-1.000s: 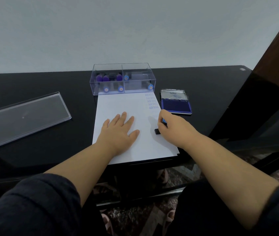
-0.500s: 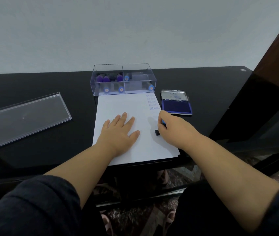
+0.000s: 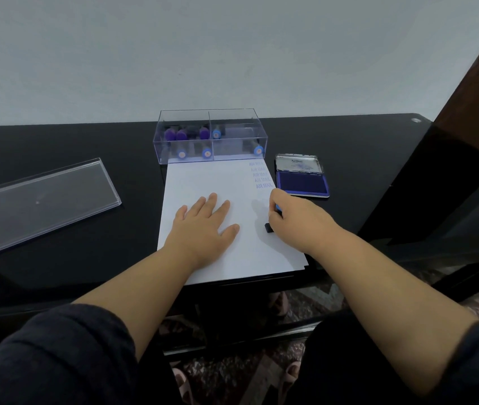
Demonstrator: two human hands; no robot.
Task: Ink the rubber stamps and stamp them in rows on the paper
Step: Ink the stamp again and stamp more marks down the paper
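Right hand point(image 3: 299, 222) curled round a blue-handled rubber stamp point(image 3: 273, 217), fingers clamped on the handle, black base pressed to the white sheet of paper point(image 3: 203, 176) near its right edge. Above the stamp, a column of five blue "AIR MAIL" prints point(image 3: 261, 175). Left hand point(image 3: 203, 226) flat on the paper, fingers spread and straight. Open blue ink pad point(image 3: 302, 179) just right of the paper on the glossy black bench point(image 3: 86, 153). Clear plastic box of stamps point(image 3: 210, 137) touching the paper's far edge; clear lid point(image 3: 36, 200) well left.
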